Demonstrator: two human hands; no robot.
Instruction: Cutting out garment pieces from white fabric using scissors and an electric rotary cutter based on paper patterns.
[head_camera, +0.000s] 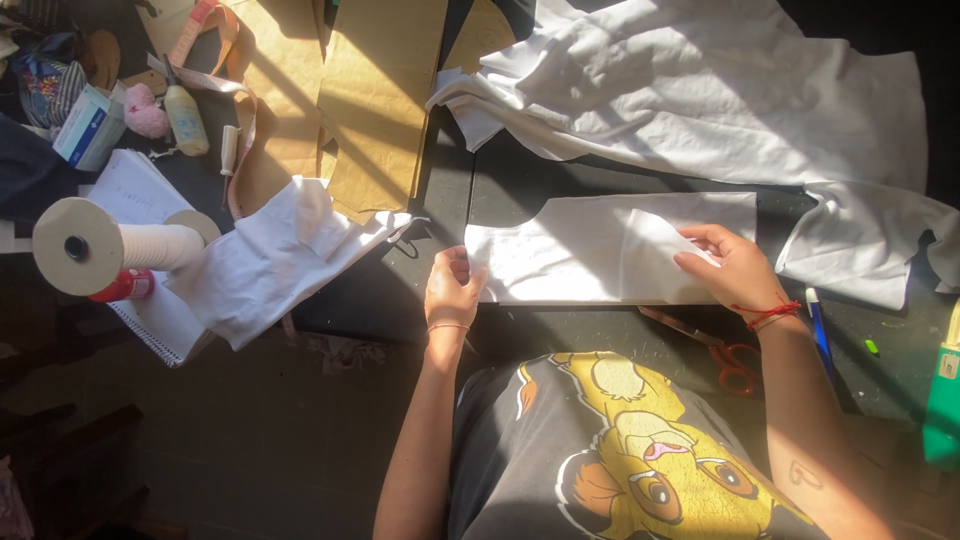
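At the far left a white spool (95, 246) lies on its side across a notebook (140, 200), beside a small box (88, 125) and a glue bottle (186, 120), all pushed to the edge of the dark worktop (520, 180). Next come a crumpled white scrap (275, 255) and brown paper patterns (385, 100), set back, likely to keep the middle free. The left hand (453, 290) has its grip closed, pinching the left end of the cut white panel (580, 250), which lies flat just before the person. The right hand (735, 268) rests on the panel's right part, fingers lifting a folded flap there; together they seem to keep it taut. Red-handled scissors (720, 350) lie near the right wrist. Loose white cloth (720, 90) spreads behind, and a blue pen (820, 335) lies further right.
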